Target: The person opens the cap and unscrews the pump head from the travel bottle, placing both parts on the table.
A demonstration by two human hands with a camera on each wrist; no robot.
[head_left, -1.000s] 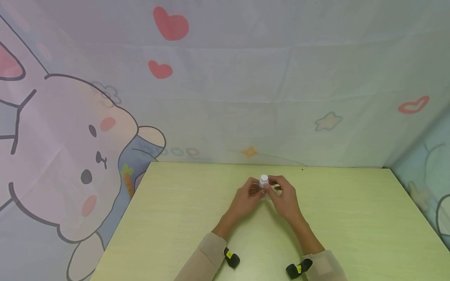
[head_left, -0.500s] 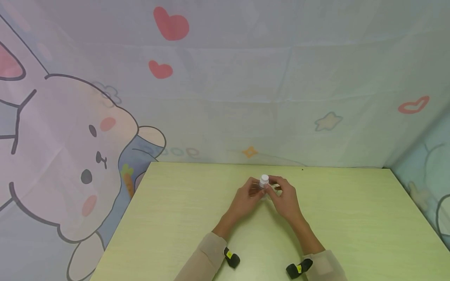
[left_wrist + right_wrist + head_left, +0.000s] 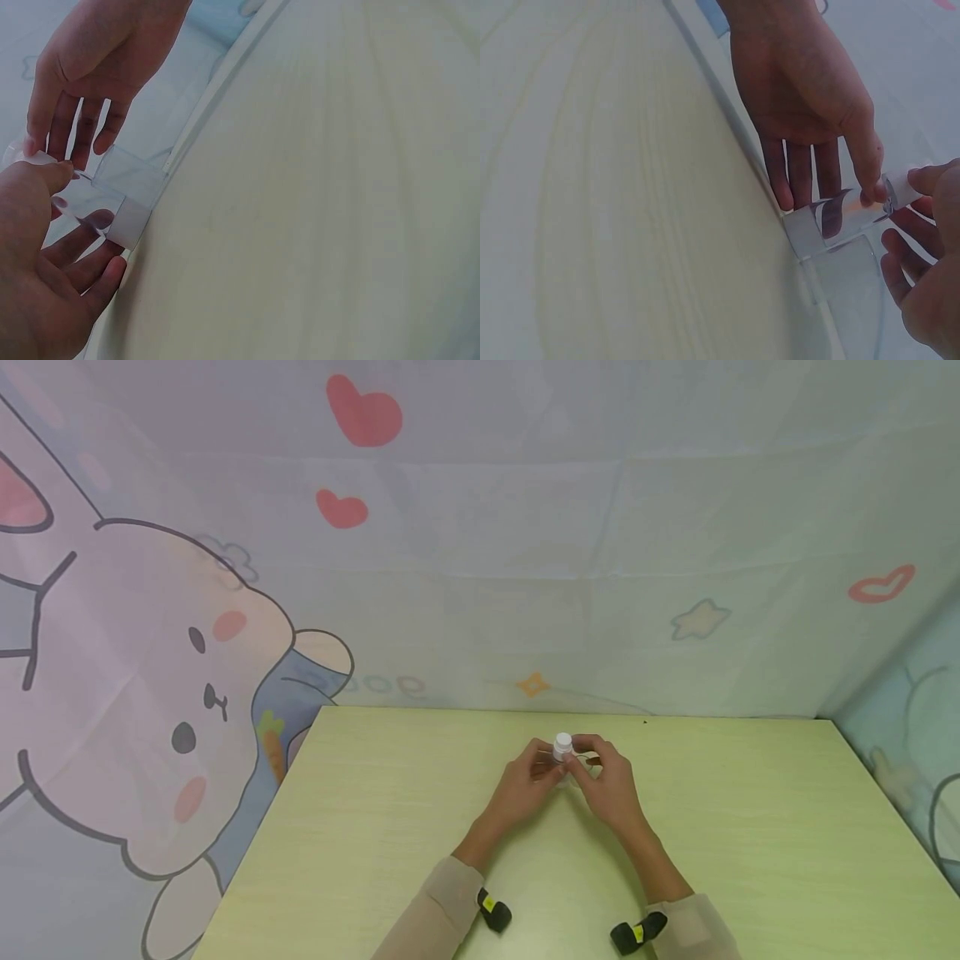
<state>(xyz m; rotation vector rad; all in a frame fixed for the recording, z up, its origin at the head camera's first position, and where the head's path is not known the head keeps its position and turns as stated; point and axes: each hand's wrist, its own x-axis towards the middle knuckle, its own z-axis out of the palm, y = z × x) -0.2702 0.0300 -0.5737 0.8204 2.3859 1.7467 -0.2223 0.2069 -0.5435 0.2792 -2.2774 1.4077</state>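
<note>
A small clear bottle [image 3: 855,208] with a white lower end and white cap [image 3: 563,740] stands upright between the hands near the table's back edge. My left hand [image 3: 523,782] holds it, thumb near the neck and fingers around the far side. My right hand [image 3: 609,783] pinches at the cap with thumb [image 3: 922,180] and forefinger, its other fingers loosely bent beside the bottle. Right beside the bottle, on my right hand's side, is a clear see-through container [image 3: 126,171]. In the head view my fingers mostly hide the bottle's body and this container.
The light wood-look table [image 3: 360,827] reaches back to a printed cloth backdrop [image 3: 487,527] with a rabbit and hearts. A tiny dark speck [image 3: 645,722] lies at its back edge. Black wrist cameras [image 3: 495,912] sit on both beige sleeves [image 3: 431,910].
The white cap shifts very slightly between my fingers. Both hands and arms otherwise stay in the same place.
</note>
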